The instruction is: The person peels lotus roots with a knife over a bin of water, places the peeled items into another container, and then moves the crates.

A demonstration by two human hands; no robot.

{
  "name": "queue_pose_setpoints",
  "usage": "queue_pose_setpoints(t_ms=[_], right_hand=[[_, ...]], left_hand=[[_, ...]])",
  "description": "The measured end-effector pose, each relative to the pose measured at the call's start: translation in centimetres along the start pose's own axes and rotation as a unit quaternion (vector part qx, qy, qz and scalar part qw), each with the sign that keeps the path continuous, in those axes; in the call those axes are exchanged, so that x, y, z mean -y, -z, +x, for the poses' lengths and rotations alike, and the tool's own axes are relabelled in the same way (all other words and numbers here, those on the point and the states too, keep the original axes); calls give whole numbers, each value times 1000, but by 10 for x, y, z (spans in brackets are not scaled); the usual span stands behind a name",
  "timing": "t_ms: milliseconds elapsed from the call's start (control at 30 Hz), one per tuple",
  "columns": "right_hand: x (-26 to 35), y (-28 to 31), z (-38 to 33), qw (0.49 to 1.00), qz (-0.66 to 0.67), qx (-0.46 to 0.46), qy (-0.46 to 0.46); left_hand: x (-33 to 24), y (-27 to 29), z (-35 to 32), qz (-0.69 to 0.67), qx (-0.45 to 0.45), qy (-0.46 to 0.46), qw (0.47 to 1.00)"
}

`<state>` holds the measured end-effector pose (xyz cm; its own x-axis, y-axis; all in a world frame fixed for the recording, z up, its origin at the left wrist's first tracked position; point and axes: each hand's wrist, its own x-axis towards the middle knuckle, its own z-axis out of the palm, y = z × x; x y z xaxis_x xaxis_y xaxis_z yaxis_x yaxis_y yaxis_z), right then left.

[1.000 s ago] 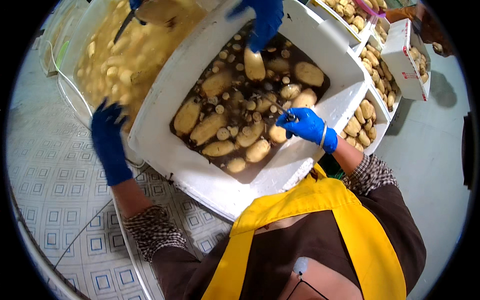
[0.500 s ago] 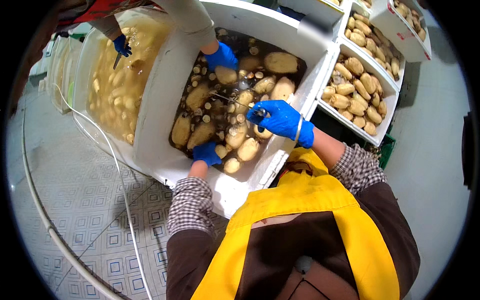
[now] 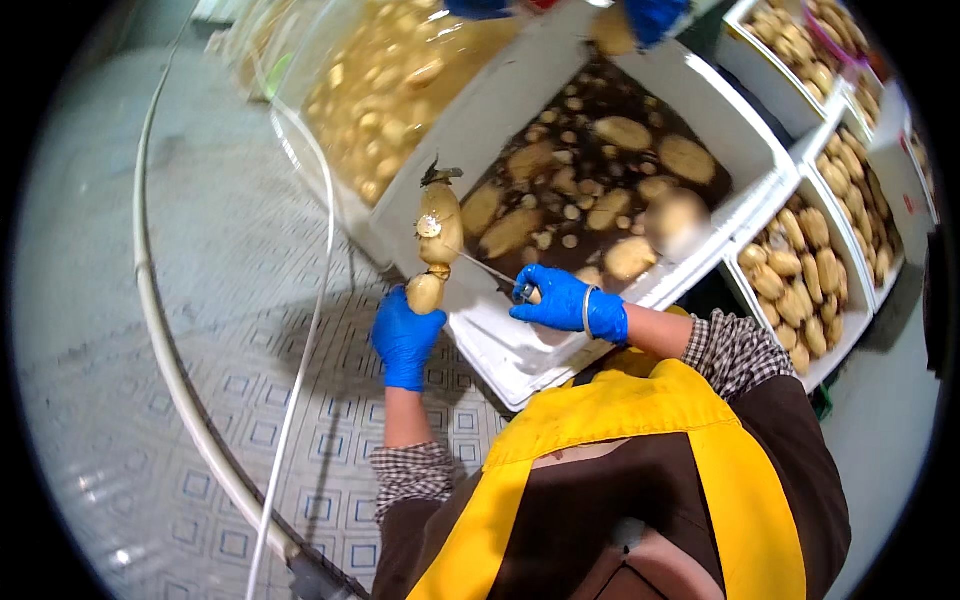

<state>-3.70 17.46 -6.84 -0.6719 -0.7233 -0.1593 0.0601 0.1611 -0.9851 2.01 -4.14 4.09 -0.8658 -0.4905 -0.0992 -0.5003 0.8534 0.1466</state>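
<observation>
Now left hand [image 3: 405, 335] grips lotus root [image 3: 436, 240]; right hand [image 3: 560, 303] clutches knife [image 3: 487, 269].

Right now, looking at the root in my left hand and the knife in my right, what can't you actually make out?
- Head view: the knife handle is hidden inside the right hand; only the thin blade shows.
- The lower end of the lotus root is covered by the left hand.
- The roots in the white tub are half sunk in dark water.
- A co-worker's blue gloves are cut off by the top edge.
</observation>
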Motion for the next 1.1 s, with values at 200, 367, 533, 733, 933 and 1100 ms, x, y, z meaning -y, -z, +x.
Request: queue_pose_setpoints(t_ms=[200, 367, 533, 733, 933, 1100], right_hand=[[46, -37, 15, 977, 80, 168, -102], [30, -53, 27, 982, -101, 151, -54], [35, -58, 30, 967, -202, 150, -40], [52, -73, 61, 940, -133, 251, -187], [23, -65, 36, 973, 146, 63, -167], [58, -31, 45, 929, 308, 55, -198]], left_hand=[[59, -41, -26, 93, -83, 3, 992], [61, -41, -21, 57, -66, 31, 996], [62, -44, -21, 41, -55, 48, 996], [58, -48, -23, 115, -91, 29, 989], [55, -32, -26, 11, -213, -120, 970], [10, -12, -19, -46, -231, -268, 934]])
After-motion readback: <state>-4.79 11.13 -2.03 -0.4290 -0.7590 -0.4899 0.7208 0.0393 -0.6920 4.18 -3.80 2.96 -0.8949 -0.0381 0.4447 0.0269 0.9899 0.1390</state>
